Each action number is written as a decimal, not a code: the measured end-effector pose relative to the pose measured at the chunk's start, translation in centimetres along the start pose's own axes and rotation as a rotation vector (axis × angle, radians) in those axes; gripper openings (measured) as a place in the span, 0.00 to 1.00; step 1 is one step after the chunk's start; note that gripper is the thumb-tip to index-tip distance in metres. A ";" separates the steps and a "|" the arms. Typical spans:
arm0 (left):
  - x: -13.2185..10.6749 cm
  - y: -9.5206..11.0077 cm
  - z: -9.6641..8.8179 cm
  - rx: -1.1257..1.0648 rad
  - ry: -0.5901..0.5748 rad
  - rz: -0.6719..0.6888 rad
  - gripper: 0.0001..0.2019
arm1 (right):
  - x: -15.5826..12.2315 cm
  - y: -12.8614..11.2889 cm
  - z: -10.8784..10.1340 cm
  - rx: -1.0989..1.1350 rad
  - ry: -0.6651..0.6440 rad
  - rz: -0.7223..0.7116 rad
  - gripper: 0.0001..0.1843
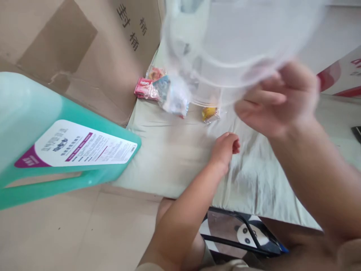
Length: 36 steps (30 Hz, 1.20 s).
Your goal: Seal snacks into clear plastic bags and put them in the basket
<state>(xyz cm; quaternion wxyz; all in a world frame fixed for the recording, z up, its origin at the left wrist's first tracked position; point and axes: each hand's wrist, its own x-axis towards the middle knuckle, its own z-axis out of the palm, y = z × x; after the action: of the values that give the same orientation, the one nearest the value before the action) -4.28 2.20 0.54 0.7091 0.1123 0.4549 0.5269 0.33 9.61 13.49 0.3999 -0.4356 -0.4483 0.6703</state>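
Note:
My right hand (282,94) grips the rim of a translucent plastic tub (254,34), which is raised and tilted over the cloth; motion blurs it. Part of the tub runs out of the top of the view. Below it my left hand (227,148) rests near the cloth with its fingers curled, and nothing shows in them. Beyond that hand lies a yellow snack in a clear wrapper (209,113). To the left are a pink packet (145,88) and a blurred white and blue packet (176,96).
A large green plastic jug (70,101) with a white label stands close on the left. Behind it is a cardboard box (113,56). Pale cloth (169,158) covers the surface. Under its front edge sits a panda-patterned item with a black frame (248,233).

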 end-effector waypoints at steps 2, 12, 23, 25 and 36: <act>0.2 0.3 0.1 -0.031 0.037 0.002 0.09 | -2.7 0.6 -4.3 -0.063 0.158 -0.105 0.19; 1.4 0.2 1.8 -0.094 0.140 0.031 0.09 | -13.2 10.4 -18.8 -1.049 0.580 -0.618 0.03; 2.1 -4.6 2.8 0.717 0.014 0.614 0.10 | -18.0 9.7 -26.2 -1.176 0.839 -0.675 0.11; 1.9 -5.0 2.8 0.954 0.017 0.683 0.10 | -18.4 9.4 -30.1 -1.193 1.074 -0.633 0.12; 2.5 -6.7 4.3 1.193 0.121 0.804 0.11 | -20.5 8.6 -38.4 -1.176 1.275 -0.293 0.11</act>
<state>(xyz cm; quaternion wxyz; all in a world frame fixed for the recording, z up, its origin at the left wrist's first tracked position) 3.41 2.88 -2.64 0.2518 0.6096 0.6272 0.4141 41.43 -2.11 1.56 0.3667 -0.8005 -0.4638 -0.0981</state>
